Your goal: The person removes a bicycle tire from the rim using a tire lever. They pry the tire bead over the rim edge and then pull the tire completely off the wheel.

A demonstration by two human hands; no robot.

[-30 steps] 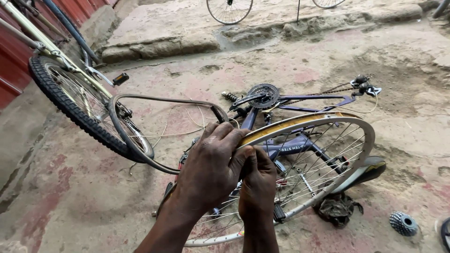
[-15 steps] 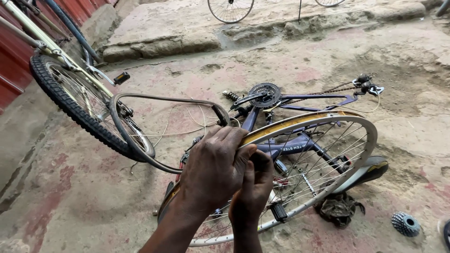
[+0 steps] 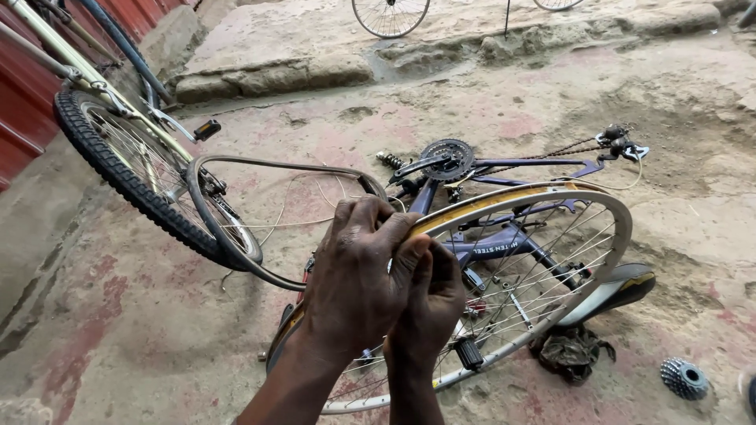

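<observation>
- Leaning at the far left, a pale-framed bicycle stood beside a red wall, its knobby black tyre resting on the stained concrete ground.
- Just right of that tyre, a loose dark tyre curved up off the ground in a loop, one end running toward the hands.
- At the middle, the left hand was closed over the top of a bare wheel rim, fingers curled over the rim's edge where the loose tyre met it.
- Just beside it and touching it, the right hand was pressed against the left, fingers folded in narrowly at the same spot on the rim; what it pinched could not be told.
- Behind the hands, the rim stood tilted, yellowish tape along its inner channel, spokes fanning toward the hub.
- Beyond the rim lay a purple bicycle frame on its side, with its chainring and crank uppermost and a chain running right to a derailleur.
- Lower right, a black saddle lay by the rim, a crumpled dark rag near it.
- Farther right, a silver cog cluster sat alone on the ground.
- At the top, another spoked wheel rested on a raised stone ledge.
</observation>
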